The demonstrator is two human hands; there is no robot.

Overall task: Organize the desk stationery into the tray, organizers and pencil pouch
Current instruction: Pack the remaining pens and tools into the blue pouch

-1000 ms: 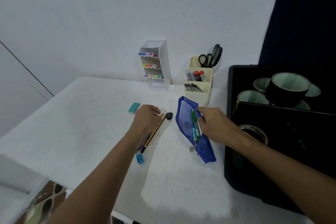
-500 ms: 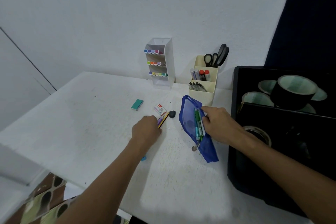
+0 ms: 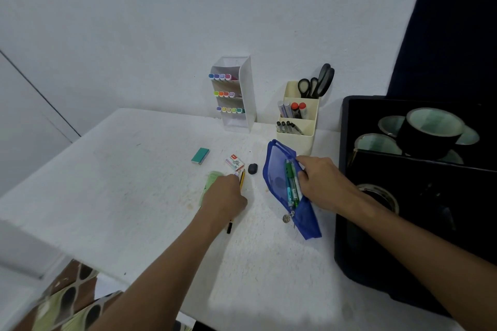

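Observation:
A blue mesh pencil pouch (image 3: 279, 169) lies unzipped on the white table (image 3: 134, 183), with green and white pens inside. My right hand (image 3: 320, 183) pinches its upper edge and holds the mouth apart. My left hand (image 3: 226, 196) curls round a bundle of pencils (image 3: 242, 177), a yellow-black one and a purple one showing above the knuckles, a dark tip below the wrist. Just beyond lie a small staples box (image 3: 234, 162), a dark eraser (image 3: 252, 168) and a teal eraser (image 3: 200, 155).
A white marker rack (image 3: 242, 94) and a cream organizer (image 3: 295, 126) with scissors, glue sticks and pens stand at the wall. A black tray (image 3: 347, 169) with tape rolls fills the right side. The table's front edge is near my forearms.
My left hand slid back from the erasers and closed round the pencils, lifting them. The staples box came into sight. My right hand stays on the pouch. The blue sharpener is hidden now.

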